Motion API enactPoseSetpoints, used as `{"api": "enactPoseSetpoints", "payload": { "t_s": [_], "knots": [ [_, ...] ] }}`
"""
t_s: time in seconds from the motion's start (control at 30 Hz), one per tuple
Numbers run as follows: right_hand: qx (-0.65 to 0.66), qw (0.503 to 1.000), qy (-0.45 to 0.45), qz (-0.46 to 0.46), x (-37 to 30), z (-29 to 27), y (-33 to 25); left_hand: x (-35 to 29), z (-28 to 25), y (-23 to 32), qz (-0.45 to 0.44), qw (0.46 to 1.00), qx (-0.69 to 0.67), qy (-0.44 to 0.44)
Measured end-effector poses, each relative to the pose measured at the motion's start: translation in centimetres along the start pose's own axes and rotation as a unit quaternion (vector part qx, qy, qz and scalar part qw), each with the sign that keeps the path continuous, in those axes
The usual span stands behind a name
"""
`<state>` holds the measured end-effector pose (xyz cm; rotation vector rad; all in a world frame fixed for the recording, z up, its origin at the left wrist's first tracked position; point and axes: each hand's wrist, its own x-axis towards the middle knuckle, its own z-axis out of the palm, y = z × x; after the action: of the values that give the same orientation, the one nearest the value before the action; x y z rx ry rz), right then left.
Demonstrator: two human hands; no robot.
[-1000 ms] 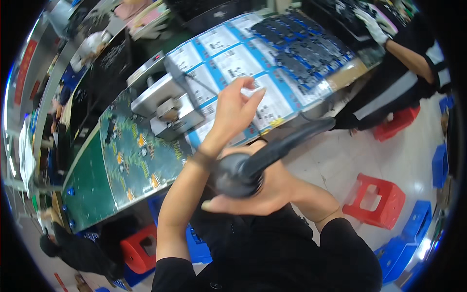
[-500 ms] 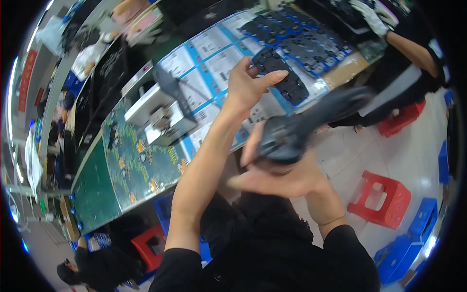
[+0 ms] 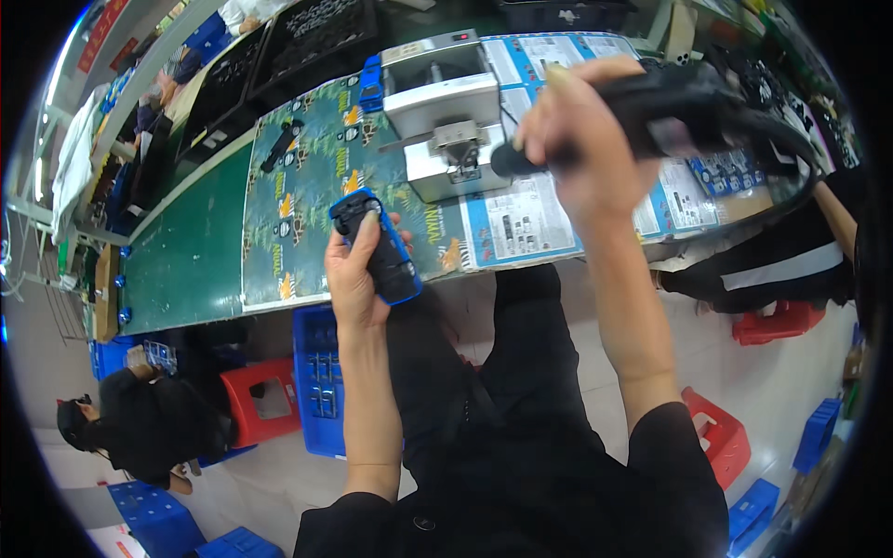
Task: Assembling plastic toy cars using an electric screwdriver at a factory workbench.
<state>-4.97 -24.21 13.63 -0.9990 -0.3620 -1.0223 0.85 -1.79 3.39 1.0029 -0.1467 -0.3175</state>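
While the left hand [image 3: 355,286] gripped an oblong, blue-rimmed black part [image 3: 391,267] over the front edge of the bench [image 3: 191,251], left-front of the boxy metal machine [image 3: 445,100], the right hand [image 3: 595,158] (motion-blurred) wrapped its fingers round a black tool [image 3: 674,102] right of the machine. Smooth patterned mat [image 3: 316,205] gave room between machine and edge.

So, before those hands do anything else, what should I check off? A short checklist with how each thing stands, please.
1. Left hand grips the black-and-blue casing: ok, the thumb lies over its face.
2. Right hand grips the black handheld tool: ok, it is held, though blurred.
3. Tool's dark tip apart from the casing: ok, there is a gap.
4. Tip clear of the silver bench machine: cannot tell, they meet in this view.
5. Casing laid on the patterned green mat: not ok, it is in the left hand.
6. Machine's red light lit: ok.
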Motion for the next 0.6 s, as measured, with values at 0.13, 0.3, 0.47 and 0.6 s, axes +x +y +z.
{"api": "enactPoseSetpoints", "payload": {
  "t_s": [0.13, 0.3, 0.47, 0.6],
  "knots": [
    [-0.115, 0.99, -0.059, -0.051, 0.5, 2.2, 4.1, 0.8, -1.0, -1.9, -0.027, 0.999, -0.008, 0.034],
    [-0.227, 0.965, -0.126, -0.032, 0.6, 3.7, 5.3, 1.1, -1.4, -1.9, -0.046, 0.998, -0.02, 0.028],
    [-0.246, 0.96, -0.129, 0.021, 1.5, 4.7, 6.0, 0.9, -1.5, -1.9, -0.044, 0.999, -0.029, 0.013],
    [-0.197, 0.962, -0.099, 0.158, 2.1, 4.7, 4.8, 1.0, -1.8, -2.5, -0.041, 0.999, -0.018, -0.003]
  ]
}}
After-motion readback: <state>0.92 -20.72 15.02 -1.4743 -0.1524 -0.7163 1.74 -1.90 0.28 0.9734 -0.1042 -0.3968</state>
